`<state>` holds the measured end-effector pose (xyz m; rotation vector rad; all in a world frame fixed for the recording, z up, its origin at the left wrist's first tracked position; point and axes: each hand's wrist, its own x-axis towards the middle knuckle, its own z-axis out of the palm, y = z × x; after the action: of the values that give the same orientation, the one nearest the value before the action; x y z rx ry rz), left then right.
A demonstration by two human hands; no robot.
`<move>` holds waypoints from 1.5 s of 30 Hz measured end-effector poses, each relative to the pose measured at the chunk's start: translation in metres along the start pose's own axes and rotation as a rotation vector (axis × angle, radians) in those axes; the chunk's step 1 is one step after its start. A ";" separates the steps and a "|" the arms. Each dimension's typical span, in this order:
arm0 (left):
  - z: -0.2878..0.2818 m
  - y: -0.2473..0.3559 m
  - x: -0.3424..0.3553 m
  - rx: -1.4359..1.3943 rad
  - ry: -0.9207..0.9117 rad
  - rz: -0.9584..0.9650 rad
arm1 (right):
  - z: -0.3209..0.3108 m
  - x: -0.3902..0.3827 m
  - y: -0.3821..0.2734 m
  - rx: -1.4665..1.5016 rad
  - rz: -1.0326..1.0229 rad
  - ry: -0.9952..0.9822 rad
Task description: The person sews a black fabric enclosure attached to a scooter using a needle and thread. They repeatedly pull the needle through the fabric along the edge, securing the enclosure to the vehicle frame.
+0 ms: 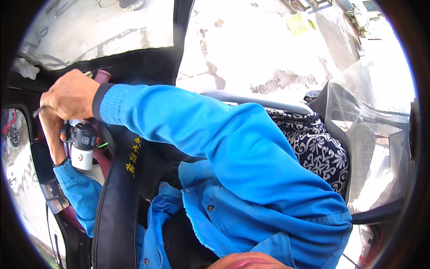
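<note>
My right arm, in a blue sleeve with a dark cuff, reaches across to the far left. Its hand (71, 94) is closed, knuckles up, with the fingers mostly turned away. A thin greyish tip pokes out by its fingers, and a small brass-coloured end (88, 74) shows beside its knuckles; I cannot make out what it grips. My left hand (50, 122) comes up from below and meets the right one, its fingers hidden behind it. Close to both hands are a black control housing (84, 136) with a white cylindrical part (82, 158) and a dull pink tube (103, 76).
A black padded cover (117, 197) with yellow lettering lies across my front. Behind my right arm is a black-and-white patterned seat (320, 154). Clear plastic sheeting (358, 130) hangs at the right, and a dark-framed clear panel (103, 31) stands at the upper left. Sunlit ground lies beyond.
</note>
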<state>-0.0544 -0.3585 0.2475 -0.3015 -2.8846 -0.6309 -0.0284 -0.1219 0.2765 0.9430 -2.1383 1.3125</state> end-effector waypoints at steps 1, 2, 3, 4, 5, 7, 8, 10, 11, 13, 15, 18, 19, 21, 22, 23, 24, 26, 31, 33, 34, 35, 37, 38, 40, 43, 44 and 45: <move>0.002 0.005 -0.004 -0.143 -0.003 -0.070 | -0.002 -0.001 -0.003 0.072 -0.105 0.114; 0.003 0.009 -0.004 -0.194 0.004 -0.090 | -0.005 -0.002 -0.007 0.112 -0.153 0.139; 0.004 0.013 -0.007 -0.240 0.009 -0.111 | -0.011 -0.007 -0.011 0.103 -0.247 0.230; 0.004 0.017 -0.006 -0.271 0.011 -0.132 | -0.020 -0.014 -0.016 0.099 -0.339 0.244; 0.003 0.020 -0.008 -0.294 0.010 -0.149 | -0.029 -0.022 -0.021 0.132 -0.414 0.243; 0.004 0.023 -0.010 -0.333 0.006 -0.183 | -0.052 -0.042 -0.031 0.126 -0.527 0.188; 0.005 0.023 -0.011 -0.353 -0.009 -0.186 | -0.066 -0.056 -0.036 0.108 -0.571 0.158; 0.006 0.019 -0.010 -0.411 -0.063 -0.166 | -0.095 -0.082 -0.040 0.102 -0.642 0.031; 0.007 0.017 -0.011 -0.373 -0.052 -0.172 | -0.109 -0.095 -0.041 0.092 -0.656 -0.008; 0.006 0.012 -0.010 -0.322 -0.048 -0.187 | -0.131 -0.116 -0.042 0.096 -0.654 -0.065; 0.007 0.007 -0.009 -0.296 -0.065 -0.210 | -0.138 -0.126 -0.042 0.067 -0.695 -0.123; 0.008 0.001 -0.009 -0.315 -0.059 -0.146 | -0.143 -0.136 -0.031 0.049 -0.711 -0.191; 0.006 0.000 -0.009 -0.267 -0.076 -0.170 | -0.145 -0.139 -0.026 0.050 -0.681 -0.192; 0.005 0.001 -0.010 -0.249 -0.082 -0.142 | -0.152 -0.151 -0.016 0.042 -0.620 -0.233; 0.004 0.002 -0.011 -0.222 -0.091 -0.138 | -0.157 -0.160 -0.014 0.061 -0.578 -0.255; 0.004 0.005 -0.011 -0.223 -0.084 -0.133 | -0.163 -0.170 -0.012 0.071 -0.550 -0.267; 0.002 0.008 -0.010 -0.211 -0.111 -0.184 | -0.169 -0.180 -0.009 0.086 -0.522 -0.275; -0.001 0.017 -0.012 -0.227 -0.086 -0.170 | -0.182 -0.198 -0.001 0.076 -0.504 -0.341; -0.006 0.041 -0.018 -0.186 -0.062 -0.209 | -0.179 -0.216 -0.001 0.110 -0.485 -0.599; -0.006 0.047 -0.021 -0.224 -0.051 -0.246 | -0.168 -0.212 -0.004 0.136 -0.465 -0.668; -0.005 0.049 -0.022 -0.256 -0.035 -0.250 | -0.163 -0.210 -0.006 0.149 -0.438 -0.716; -0.005 0.050 -0.022 -0.307 -0.054 -0.291 | -0.160 -0.209 -0.006 0.179 -0.377 -0.742; -0.005 0.053 -0.021 -0.331 -0.094 -0.337 | -0.158 -0.209 -0.005 0.237 -0.248 -0.849; -0.006 0.054 -0.022 -0.294 -0.109 -0.359 | -0.158 -0.210 -0.004 0.252 -0.210 -0.905; -0.007 0.057 -0.022 -0.296 -0.117 -0.415 | -0.158 -0.211 -0.004 0.176 -0.228 -0.957; -0.010 0.060 -0.024 -0.345 -0.108 -0.417 | -0.156 -0.211 -0.005 0.183 -0.203 -0.973; -0.011 0.060 -0.025 -0.353 -0.092 -0.425 | -0.155 -0.210 -0.004 0.167 -0.186 -1.032; -0.011 0.059 -0.025 -0.368 -0.084 -0.424 | -0.154 -0.210 -0.003 0.131 -0.211 -1.096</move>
<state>-0.0156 -0.3144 0.2756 0.2578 -2.9135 -1.2496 0.1165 0.0811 0.2027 2.2484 -2.5432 0.8960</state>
